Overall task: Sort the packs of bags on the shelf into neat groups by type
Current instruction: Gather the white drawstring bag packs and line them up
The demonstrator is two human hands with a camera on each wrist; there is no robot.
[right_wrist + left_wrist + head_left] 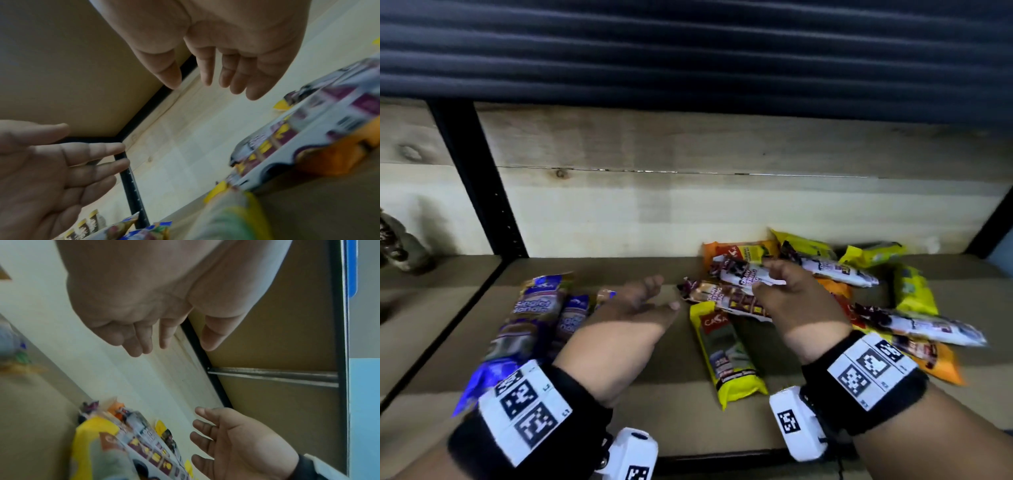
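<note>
Brown shelf board [671,411] backed by a pale wooden panel [688,212], split into two bays by a black metal upright [479,178].

Right bay, left side: blue-and-purple plastic packs of bags [530,318], lying side by side, long ends toward the panel. Three counted, the third mostly hidden behind the left hand [640,305].

Right bay, middle: one yellow plastic pack with a dark printed panel [726,353], lying alone and flat, apart from both groups.

Right bay, right side: loose heap of mixed packs, overlapping at all angles. Four white-and-maroon plastic packs [835,269] counted. At least two orange plastic packs [941,363], one at the front corner, one against the panel. About three more plain yellow plastic packs [914,291] at the back and right; exact count unclear under the overlap.

Left bay: dark, blurred goods at the edge, too blurred to tell.

Left hand's grip released: palm turned inward, fingers relaxed, holding nothing, just right of the blue-and-purple packs.

Right hand [791,294] over the near edge of the heap, above a white-and-maroon pack; grip released too, fingers loosely spread in both wrist views, nothing pinched.
</note>
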